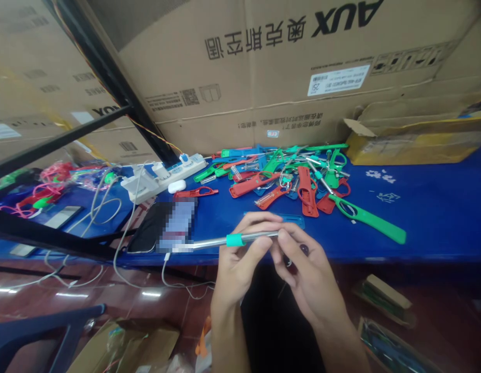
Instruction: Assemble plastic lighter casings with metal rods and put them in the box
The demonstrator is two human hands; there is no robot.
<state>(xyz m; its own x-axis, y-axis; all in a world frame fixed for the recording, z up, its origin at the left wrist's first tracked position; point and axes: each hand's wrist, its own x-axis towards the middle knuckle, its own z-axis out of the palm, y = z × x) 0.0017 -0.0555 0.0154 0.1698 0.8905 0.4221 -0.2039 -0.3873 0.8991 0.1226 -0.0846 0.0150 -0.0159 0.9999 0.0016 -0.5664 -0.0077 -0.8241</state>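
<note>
A thin silver metal tube [209,242] with a teal band [235,240] lies nearly level above the table's front edge. My left hand [246,248] is closed around it, thumb along the tube just right of the band. At the tube's right end, the fingertips of my right hand [300,259] pinch it. A small dark round piece [304,249] shows by my right hand's fingers; its link to the tube is unclear. Behind my hands lies a pile of green, red and blue plastic pieces with metal rods, among them a long green handle [374,224] and a red piece [308,191].
The blue table [364,248] holds a phone [178,225], a white power strip [186,168] with cables, and a white earphone case [177,186]. A yellow-taped carton [414,137] stands back right. Large cardboard [263,62] rises behind; a black metal frame [139,124] stands left.
</note>
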